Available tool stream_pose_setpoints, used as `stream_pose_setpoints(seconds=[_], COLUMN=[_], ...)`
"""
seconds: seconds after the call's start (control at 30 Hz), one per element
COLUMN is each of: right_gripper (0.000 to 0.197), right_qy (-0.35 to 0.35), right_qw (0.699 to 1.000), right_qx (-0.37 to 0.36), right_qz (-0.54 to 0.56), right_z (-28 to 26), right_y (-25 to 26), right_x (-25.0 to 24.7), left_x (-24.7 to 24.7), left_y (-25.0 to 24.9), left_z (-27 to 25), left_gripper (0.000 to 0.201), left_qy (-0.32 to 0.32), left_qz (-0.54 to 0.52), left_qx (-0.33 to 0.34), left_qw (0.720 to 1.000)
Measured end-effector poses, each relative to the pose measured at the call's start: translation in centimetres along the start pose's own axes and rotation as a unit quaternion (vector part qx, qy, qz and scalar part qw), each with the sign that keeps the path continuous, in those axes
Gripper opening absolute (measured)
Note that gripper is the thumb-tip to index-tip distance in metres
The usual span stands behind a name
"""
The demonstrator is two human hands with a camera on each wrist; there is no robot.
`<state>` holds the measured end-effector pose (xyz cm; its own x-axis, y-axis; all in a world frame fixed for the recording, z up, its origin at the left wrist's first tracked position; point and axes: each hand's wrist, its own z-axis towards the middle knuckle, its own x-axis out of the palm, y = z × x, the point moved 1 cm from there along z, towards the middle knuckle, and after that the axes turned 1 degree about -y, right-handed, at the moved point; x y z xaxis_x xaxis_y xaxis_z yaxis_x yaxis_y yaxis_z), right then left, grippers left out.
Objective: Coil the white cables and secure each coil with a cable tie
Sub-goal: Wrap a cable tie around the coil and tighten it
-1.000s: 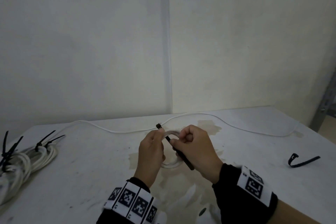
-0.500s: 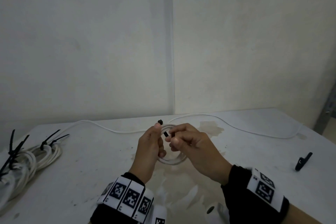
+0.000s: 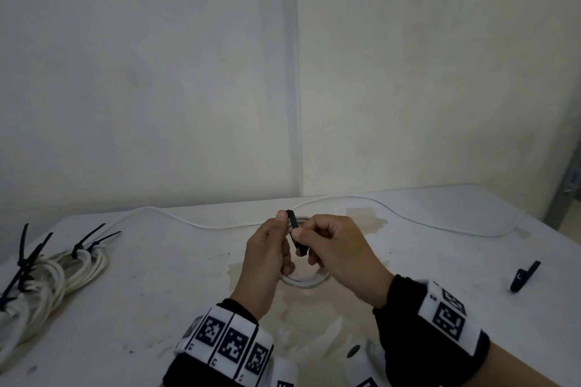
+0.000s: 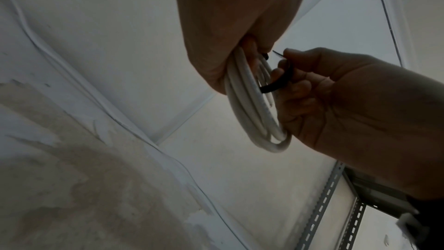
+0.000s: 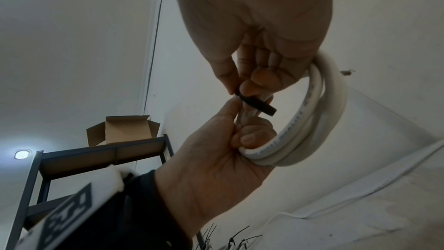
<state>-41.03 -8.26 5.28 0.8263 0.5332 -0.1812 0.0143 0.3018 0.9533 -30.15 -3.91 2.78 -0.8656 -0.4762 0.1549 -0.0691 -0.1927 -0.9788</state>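
Observation:
Above the table's middle, both hands hold a small white cable coil [image 3: 303, 282]. My left hand [image 3: 283, 240] curls its fingers through the coil [image 5: 319, 121] and presses its thumb by the top of a black cable tie [image 3: 295, 229]. My right hand [image 3: 304, 247] pinches the tie [image 5: 257, 105] between thumb and forefinger. The tie [image 4: 276, 86] crosses the coil's strands [image 4: 252, 105]. From the coil a loose white cable [image 3: 201, 225] trails along the table's back edge. How the tie's ends meet is hidden by the fingers.
Several tied white coils [image 3: 56, 273] with black tie tails sticking up lie at the table's left edge. A spare black cable tie [image 3: 523, 276] lies at the right. The loose cable [image 3: 440, 223] also loops to the back right. Walls close the back; a metal rack [image 5: 103, 151] stands nearby.
A long tie tail hung down below my right hand a second ago. My right fingers have moved along it, and the tie now runs from my left thumb down into my right fingers.

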Motion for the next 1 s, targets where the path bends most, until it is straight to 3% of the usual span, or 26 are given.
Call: stream_pose_setpoints(seconds=[0.23, 0.6, 1.0], right_gripper=[0.027, 0.025, 0.026], right_qy=[0.013, 0.024, 0.003], right_qw=[0.999, 0.998, 1.000], right_qx=[0.020, 0.040, -0.001], right_qz=[-0.045, -0.029, -0.009], right_z=[-0.13, 0.15, 0.07], right_y=[0.17, 0.64, 0.48], right_x=[-0.08, 0.01, 0.50], left_x=[0.16, -0.02, 0.02], left_y=[-0.08, -0.16, -0.35], left_z=[-0.03, 0.29, 0.29], left_gripper=[0.037, 0.032, 0.042], left_qy=[-0.007, -0.013, -0.045], left_qz=[-0.001, 0.003, -0.013], left_qx=[-0.015, -0.028, -0.016], left_qw=[1.000, 1.000, 0.999])
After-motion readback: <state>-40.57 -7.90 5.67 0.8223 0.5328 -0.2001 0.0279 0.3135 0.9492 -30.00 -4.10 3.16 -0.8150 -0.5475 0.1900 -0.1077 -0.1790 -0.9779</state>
